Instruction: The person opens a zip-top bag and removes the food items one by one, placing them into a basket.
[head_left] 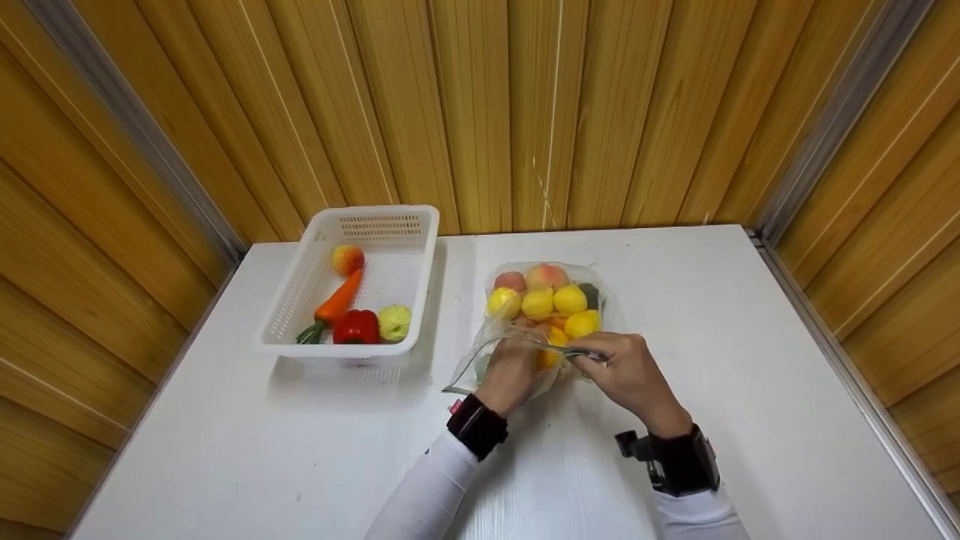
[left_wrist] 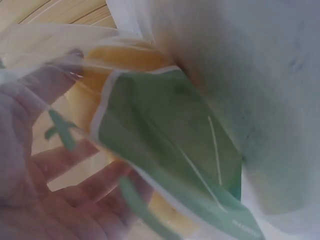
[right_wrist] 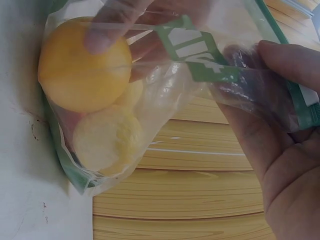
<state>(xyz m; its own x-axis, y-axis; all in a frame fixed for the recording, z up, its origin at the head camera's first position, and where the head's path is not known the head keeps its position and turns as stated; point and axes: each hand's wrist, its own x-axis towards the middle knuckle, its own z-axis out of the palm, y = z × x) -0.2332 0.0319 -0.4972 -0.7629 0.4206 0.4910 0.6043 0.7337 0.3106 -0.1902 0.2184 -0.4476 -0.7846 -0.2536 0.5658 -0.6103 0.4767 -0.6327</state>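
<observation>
A clear zip bag with green print lies full of fruit on the table. My left hand reaches in through its mouth. Inside, my left thumb lies on an orange, with the other fingers spread behind it. Seen from the left wrist, green print hides part of the orange and some fingertips. My right hand pinches the bag's green edge between thumb and fingers, keeping the mouth apart. Lemons and peaches fill the far end, beside a dark green item.
To the left stands a white plastic basket holding a peach, a carrot, a red bell pepper and a pale green vegetable. Wood-patterned walls close off the white table at back and sides.
</observation>
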